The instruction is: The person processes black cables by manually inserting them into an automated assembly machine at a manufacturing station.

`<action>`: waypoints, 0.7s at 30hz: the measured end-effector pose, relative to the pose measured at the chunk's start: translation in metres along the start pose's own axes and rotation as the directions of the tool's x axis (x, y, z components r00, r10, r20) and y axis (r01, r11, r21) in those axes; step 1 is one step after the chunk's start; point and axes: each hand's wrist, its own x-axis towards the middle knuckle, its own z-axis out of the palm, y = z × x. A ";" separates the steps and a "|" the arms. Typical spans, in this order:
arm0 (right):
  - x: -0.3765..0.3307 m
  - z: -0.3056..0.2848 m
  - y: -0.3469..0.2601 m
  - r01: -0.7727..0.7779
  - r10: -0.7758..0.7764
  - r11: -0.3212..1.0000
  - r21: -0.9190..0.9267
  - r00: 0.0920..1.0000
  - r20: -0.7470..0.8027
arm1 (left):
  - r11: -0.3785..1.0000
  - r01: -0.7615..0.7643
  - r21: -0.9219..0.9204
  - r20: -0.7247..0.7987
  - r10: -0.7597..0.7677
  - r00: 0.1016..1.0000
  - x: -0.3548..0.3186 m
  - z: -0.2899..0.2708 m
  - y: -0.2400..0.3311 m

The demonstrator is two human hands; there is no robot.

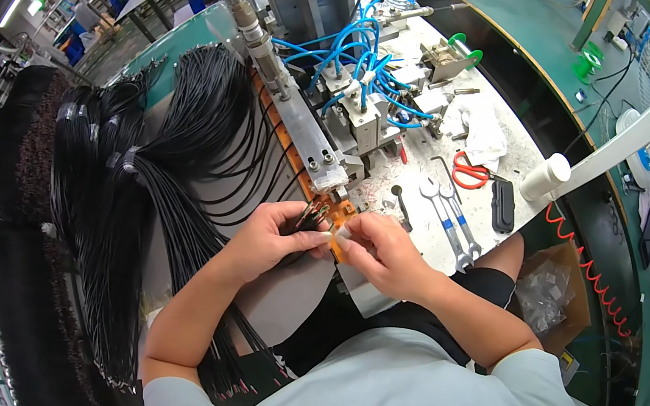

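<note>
My left hand (pixel 277 234) is closed around the ends of several black cables, whose thin coloured wire tips (pixel 314 216) stick up past the fingers. My right hand (pixel 385 254) pinches close beside them, its fingertips almost meeting my left thumb; what lies between those fingers is too small to make out. Both hands are at the near end of an orange fixture strip (pixel 348 207), just below the metal arm (pixel 303 129) of a bench machine. To the left, a large bundle of black cables (pixel 210 93) fans out over a grey board (pixel 274 302).
Blue air hoses (pixel 351 48) tangle over the machine. Right of my hands, the white bench top holds wrenches (pixel 451 220), red-handled scissors (pixel 469 171), a black case (pixel 502 205) and a white cloth (pixel 483 131). A cardboard box (pixel 571 300) with plastic bags stands below, near a red coiled hose (pixel 589 269).
</note>
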 end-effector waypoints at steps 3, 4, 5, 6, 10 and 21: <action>0.004 0.001 -0.006 -0.054 0.058 0.995 0.080 0.997 -0.045 | 0.994 -0.032 0.104 0.008 0.032 0.999 0.001 -0.001 -0.007; 0.004 0.000 -0.007 -0.054 0.057 0.995 0.081 0.997 -0.043 | 0.994 -0.032 0.103 0.007 0.032 0.999 0.001 -0.001 -0.008; 0.004 0.000 -0.008 -0.041 0.044 0.997 0.067 0.998 -0.045 | 0.991 -0.045 0.122 0.005 0.044 0.999 0.001 -0.001 -0.008; 0.004 -0.001 -0.009 -0.030 0.032 0.998 0.052 0.998 -0.048 | 0.988 -0.057 0.141 0.005 0.057 0.998 0.002 -0.001 -0.009; 0.006 -0.003 -0.018 -0.187 0.188 0.966 0.178 0.982 0.010 | 0.982 -0.059 0.177 -0.003 0.061 0.998 0.001 0.002 -0.005; 0.008 -0.009 -0.012 -0.333 0.282 0.892 0.306 0.938 0.200 | 0.997 -0.013 0.073 0.024 0.011 1.000 -0.003 0.003 0.001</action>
